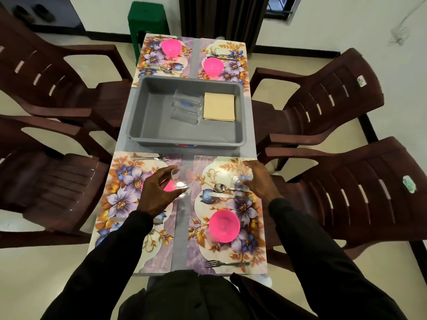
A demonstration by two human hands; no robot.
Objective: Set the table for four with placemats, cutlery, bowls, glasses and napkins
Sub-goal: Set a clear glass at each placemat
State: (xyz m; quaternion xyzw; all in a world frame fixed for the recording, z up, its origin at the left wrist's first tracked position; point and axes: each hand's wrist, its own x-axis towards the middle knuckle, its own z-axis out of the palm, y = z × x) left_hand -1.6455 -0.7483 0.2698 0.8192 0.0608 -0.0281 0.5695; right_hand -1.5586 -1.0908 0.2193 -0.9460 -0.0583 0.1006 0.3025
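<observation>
Four brown plastic chairs (pixel 323 105) flank the grey table (pixel 179 248) on my screen, two on each side. A grey plastic tub (pixel 147 125) sits across the table's middle, between the far and near pairs of floral mats: the far-left placemat (pixel 150 56), far-right placemat (pixel 233 65), near-left placemat (pixel 122 192) and near-right placemat (pixel 251 241).

I see the left hand (pixel 159 192) over the near-left placemat, fingers and thumb curled round a tilted clear glass (pixel 182 181) at the mat's inner edge. The right hand (pixel 258 181) is over the near-right placemat's far end, its fingers wrapped round a second glass (pixel 238 181). That one is blurred, so I cannot tell whether it touches the mat.

Each mat carries a pink bowl: the near-right bowl (pixel 224 225), far-left bowl (pixel 171 47) and far-right bowl (pixel 213 66) are in plain view, while the near-left bowl (pixel 169 187) is mostly hidden behind the left hand.

Inside the tub, a stack of tan napkins (pixel 219 106) lies just beside the spare glasses (pixel 186 109), which lie on their sides.

On the near-right placemat a spoon (pixel 219 187) and a knife (pixel 221 195) lie beside the right hand, and a fork (pixel 227 263) lies along the near edge.
</observation>
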